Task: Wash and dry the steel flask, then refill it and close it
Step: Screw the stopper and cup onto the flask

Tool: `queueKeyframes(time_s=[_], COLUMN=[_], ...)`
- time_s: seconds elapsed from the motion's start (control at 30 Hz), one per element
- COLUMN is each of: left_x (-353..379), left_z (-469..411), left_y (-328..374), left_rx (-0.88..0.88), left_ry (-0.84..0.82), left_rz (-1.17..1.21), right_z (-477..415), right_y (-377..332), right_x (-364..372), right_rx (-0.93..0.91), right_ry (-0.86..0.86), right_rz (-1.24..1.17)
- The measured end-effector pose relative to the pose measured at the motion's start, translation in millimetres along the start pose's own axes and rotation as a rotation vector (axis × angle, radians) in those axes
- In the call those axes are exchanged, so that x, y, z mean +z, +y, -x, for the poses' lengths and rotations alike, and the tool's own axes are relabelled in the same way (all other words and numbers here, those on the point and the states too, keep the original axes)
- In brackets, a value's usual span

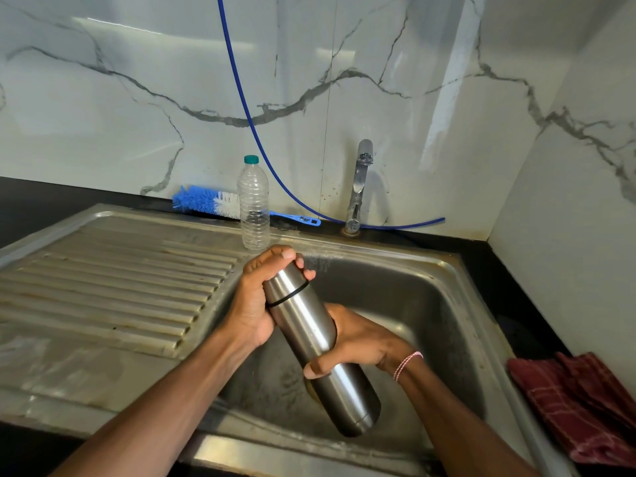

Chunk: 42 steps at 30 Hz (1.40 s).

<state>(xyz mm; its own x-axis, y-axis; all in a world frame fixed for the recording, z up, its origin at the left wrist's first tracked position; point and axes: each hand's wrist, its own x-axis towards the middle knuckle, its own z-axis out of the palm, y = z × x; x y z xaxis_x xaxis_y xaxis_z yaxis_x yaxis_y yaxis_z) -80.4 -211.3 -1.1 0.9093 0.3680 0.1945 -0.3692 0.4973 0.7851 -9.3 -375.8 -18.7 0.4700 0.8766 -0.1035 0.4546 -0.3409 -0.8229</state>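
Head view: we see both hands on the steel flask (309, 332) above the sink basin (447, 270).
Steel flask: tilted, cap (285, 280) end up-left, base down-right, hanging over the basin.
Left hand (256, 304): fingers curled round the cap.
Right hand (358, 342): wrapped round the flask's middle, thumb across the front; thread bracelet (407, 364) on the wrist.
Cap: seated on the flask, black ring just below.
Plastic bottle (254, 208): upright on the sink rim, just behind the left hand.
Brush (210, 201): lies along the wall, partly hidden by the bottle.
Tap (359, 187): behind the basin, beyond the flask.
Blue hose (247, 108): hangs down the wall, passes behind the tap base.
Drainboard (120, 270): left of the basin.
Red cloth (578, 407): crumpled on the right counter, well apart.
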Motion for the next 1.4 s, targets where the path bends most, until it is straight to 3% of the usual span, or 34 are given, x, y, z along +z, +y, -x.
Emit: queueKeyframes(time_s=[0.23, 0.47, 0.53, 0.63, 0.73, 0.9, 1.07, 1.4], left_x=[6.1, -0.3, -6.0, -12.5, -7.9, 5.7, 8.4, 1.6], left_z=[2.0, 1.1, -5.3, -13.0, -12.0, -6.7, -1.6, -6.3], left_y=[9.3, 12.6, 7.2, -5.0, -6.9, -19.7, -24.2, -9.9], left_rx=[-0.140, -0.247, -0.240, -0.200, -0.123, 0.017, 0.049, 0.142], left_ry=[0.010, -0.081, -0.010, 0.317, 0.530, 0.560, 0.641, 0.382], left_rz=[0.118, 0.177, 0.088, -0.101, -0.211, -0.466, -0.490, -0.353], right_z=[5.4, 5.6, 4.2, 0.5, -4.3, -7.9, -7.0, -4.7], right_y=[-3.5, -0.7, -0.4, -0.3, -1.1, -4.5, -9.3, -13.6], right_x=[-2.2, 1.1, 2.3, 3.0, 4.7, 8.5, 13.0, 8.2], right_rx=[0.022, 0.021, 0.026, 0.047, 0.083, 0.167, 0.059, 0.019], right_ry=[-0.069, -0.132, -0.077, 0.039, 0.220, 0.381, 0.410, 0.367], right_rz=[-0.047, -0.011, -0.017, 0.011, 0.197, 0.710, 0.936, 0.706])
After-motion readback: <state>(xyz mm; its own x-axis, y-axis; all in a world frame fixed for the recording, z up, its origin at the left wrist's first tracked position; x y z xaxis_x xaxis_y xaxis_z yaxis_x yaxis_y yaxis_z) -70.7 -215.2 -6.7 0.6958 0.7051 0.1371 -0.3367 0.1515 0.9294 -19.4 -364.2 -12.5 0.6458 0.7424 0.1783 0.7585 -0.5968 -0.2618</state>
